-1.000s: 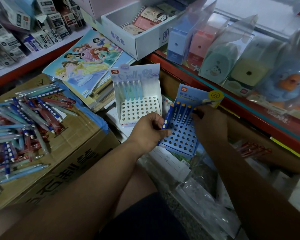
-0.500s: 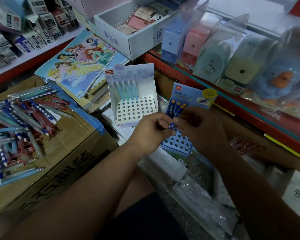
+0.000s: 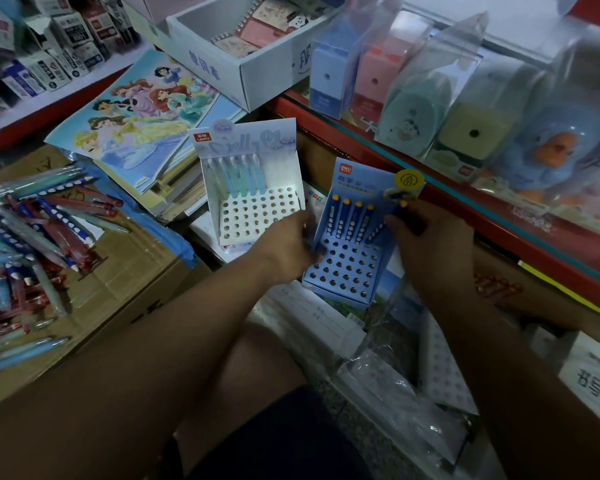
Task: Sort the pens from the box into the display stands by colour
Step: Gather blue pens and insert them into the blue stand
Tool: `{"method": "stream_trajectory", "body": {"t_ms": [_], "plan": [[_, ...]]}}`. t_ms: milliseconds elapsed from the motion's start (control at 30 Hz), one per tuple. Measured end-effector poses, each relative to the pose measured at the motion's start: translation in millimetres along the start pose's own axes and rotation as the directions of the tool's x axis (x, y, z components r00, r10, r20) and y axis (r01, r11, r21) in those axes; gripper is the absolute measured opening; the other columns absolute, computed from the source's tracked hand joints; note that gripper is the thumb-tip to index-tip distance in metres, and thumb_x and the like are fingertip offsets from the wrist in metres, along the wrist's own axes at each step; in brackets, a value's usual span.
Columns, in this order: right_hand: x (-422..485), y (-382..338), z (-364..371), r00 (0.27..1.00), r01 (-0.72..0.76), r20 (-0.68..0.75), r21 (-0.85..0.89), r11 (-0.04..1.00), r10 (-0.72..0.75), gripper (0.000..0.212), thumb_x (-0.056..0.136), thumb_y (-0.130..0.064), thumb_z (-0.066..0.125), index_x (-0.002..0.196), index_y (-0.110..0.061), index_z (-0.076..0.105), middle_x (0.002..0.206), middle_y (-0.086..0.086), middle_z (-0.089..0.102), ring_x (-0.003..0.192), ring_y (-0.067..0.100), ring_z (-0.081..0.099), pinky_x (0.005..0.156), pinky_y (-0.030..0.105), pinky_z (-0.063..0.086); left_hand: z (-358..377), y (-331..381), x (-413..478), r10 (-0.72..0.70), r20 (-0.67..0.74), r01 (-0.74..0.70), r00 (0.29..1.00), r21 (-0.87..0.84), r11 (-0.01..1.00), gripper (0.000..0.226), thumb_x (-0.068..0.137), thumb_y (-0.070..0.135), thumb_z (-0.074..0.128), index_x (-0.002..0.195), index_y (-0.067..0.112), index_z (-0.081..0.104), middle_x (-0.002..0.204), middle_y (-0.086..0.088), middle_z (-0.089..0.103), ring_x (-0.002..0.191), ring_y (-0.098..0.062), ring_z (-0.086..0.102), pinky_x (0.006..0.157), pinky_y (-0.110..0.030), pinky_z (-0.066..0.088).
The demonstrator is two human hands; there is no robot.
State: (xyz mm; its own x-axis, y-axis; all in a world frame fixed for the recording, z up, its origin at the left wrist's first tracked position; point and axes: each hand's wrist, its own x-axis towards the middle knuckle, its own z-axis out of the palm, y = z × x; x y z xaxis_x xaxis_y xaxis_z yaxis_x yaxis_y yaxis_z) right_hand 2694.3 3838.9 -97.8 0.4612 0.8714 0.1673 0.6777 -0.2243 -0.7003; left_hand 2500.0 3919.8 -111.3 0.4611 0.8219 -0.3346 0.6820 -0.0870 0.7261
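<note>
A dark blue pen with pale oval dots and an orange cap (image 3: 381, 227) leans tilted at the right end of the back row of the blue cardboard display stand with a grid of round holes (image 3: 347, 271). The right hand (image 3: 430, 240) has its fingertips (image 3: 394, 223) pinched together on this pen's upper part. Four matching dark blue pens (image 3: 349, 220) stand upright in the same back row just to its left. The left hand (image 3: 286, 242) rests against the stand's left wall with its fingers curled; whether they grip the wall or only touch it cannot be told.

Just beside it on the left stands a white cardboard display stand with a similar hole grid (image 3: 257, 216), with a row of pale blue and mint pens (image 3: 234, 176) along its back.

Well to the left, a brown cardboard box (image 3: 118, 271) carries a loose heap of mixed pens (image 3: 32, 237) in dark blue, red and pale blue. Behind the white stand lies a stack of colouring books with cartoon princesses on the cover (image 3: 139, 123). A red-edged shelf (image 3: 499, 216) to the right holds boxed pencil sharpeners in clear packaging (image 3: 413, 95), and a white open carton of small notebooks (image 3: 243, 67) sits at the top
</note>
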Motion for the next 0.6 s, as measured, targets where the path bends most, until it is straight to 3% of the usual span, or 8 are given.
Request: {"method": "stream_trajectory", "body": {"t_ms": [67, 133, 367, 600], "plan": [[2.7, 2.3, 3.8, 1.000, 0.018, -0.001, -0.043, 0.999, -0.018, 0.013, 0.094, -0.024, 0.067, 0.098, -0.012, 0.073, 0.081, -0.010, 0.061, 0.064, -0.002, 0.050, 0.060, 0.005, 0.032, 6.2, -7.5, 2.1, 0.004, 0.017, -0.003, 1.000, -0.074, 0.997, 0.037, 0.081, 0.015, 0.072, 0.116, 0.016, 0.062, 0.107, -0.004, 0.069, 0.099, -0.025, 0.066, 0.089, -0.047, 0.056], [3.6, 4.2, 6.8, 1.000, 0.030, -0.004, -0.075, 0.997, -0.030, 0.012, 0.093, -0.023, 0.068, 0.095, -0.012, 0.072, 0.078, -0.009, 0.059, 0.062, -0.003, 0.047, 0.059, 0.004, 0.030, 10.0, -11.5, 3.9, 0.014, -0.003, -0.014, 1.000, -0.096, 0.995, 0.036, 0.086, 0.011, 0.070, 0.120, 0.017, 0.062, 0.110, -0.002, 0.069, 0.101, -0.022, 0.066, 0.091, -0.046, 0.056], [6.2, 8.6, 15.8, 0.999, 0.037, 0.009, -0.183, 0.982, -0.035, 0.019, 0.091, -0.032, 0.069, 0.104, -0.018, 0.072, 0.092, 0.000, 0.074, 0.079, 0.019, 0.067, 0.072, 0.037, 0.055, 13.7, -21.7, 9.6, -0.034, 0.009, 0.035, 0.999, -0.135, 0.990, 0.040, 0.088, -0.001, 0.060, 0.120, 0.023, 0.062, 0.108, 0.003, 0.069, 0.098, -0.017, 0.066, 0.087, -0.041, 0.058], [10.0, 0.5, 22.2, 0.999, 0.021, -0.030, -0.303, 0.953, -0.031, 0.024, 0.093, -0.035, 0.066, 0.107, -0.016, 0.070, 0.095, 0.005, 0.074, 0.082, 0.029, 0.069, 0.069, 0.035, 0.051, 14.5, -25.2, 11.7, -0.018, 0.004, 0.019, 1.000, -0.117, 0.993, 0.041, 0.089, 0.002, 0.062, 0.122, 0.025, 0.061, 0.106, 0.005, 0.069, 0.097, -0.015, 0.066, 0.085, -0.038, 0.059]]}}
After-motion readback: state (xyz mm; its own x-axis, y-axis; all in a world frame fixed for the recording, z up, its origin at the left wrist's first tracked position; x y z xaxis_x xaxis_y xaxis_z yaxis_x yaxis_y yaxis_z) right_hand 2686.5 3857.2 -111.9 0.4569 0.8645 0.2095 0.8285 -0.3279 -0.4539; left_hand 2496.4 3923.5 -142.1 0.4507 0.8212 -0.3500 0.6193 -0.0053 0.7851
